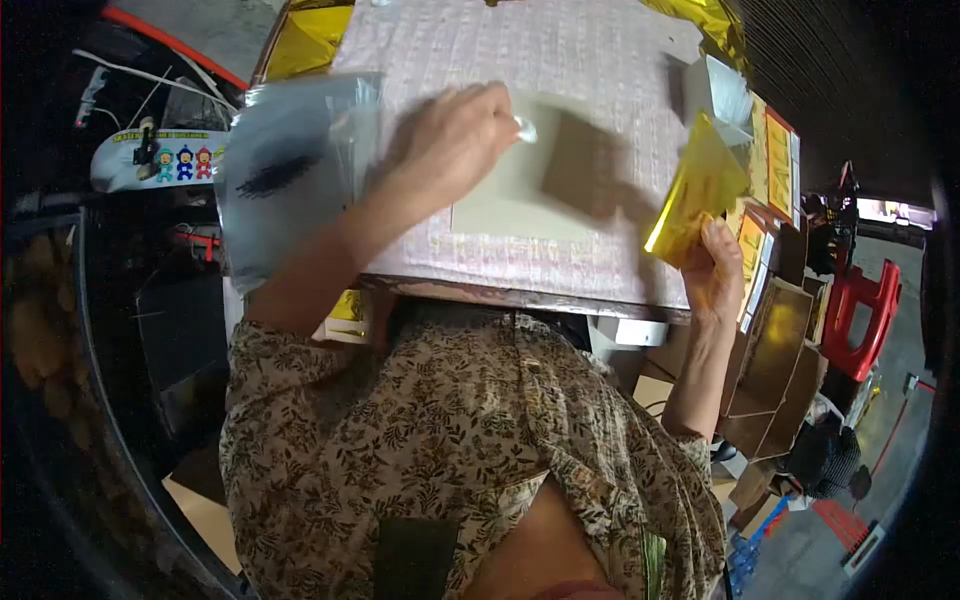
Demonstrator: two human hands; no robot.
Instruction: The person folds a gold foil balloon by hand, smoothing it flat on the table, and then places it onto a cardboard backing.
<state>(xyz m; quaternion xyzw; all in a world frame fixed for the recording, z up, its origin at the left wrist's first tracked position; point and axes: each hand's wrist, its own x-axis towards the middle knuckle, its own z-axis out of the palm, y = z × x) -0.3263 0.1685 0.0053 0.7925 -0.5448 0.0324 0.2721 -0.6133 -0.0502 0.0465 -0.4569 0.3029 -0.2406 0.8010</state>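
Your R grip [718, 265] is pinched on yellow film [705, 185], R of the card [490, 210]; L grip [460, 132] nearly shut on a white bit [526, 130], over card. Film's prob. light, slick, easily creased: hold its edge.

Cloth [620, 60] matt, rough-looking; pale panel [500, 205] smooth, matt; yellow film [695, 190] glossy; bag [285, 190] shiny plastic; box [785, 340] matt cardboard.

By the bench's [520, 270] right edge are one yellow sheet [698, 184] and one white box [724, 92]; mid-bench, one card [500, 212]; left edge, one plastic pile [285, 140].
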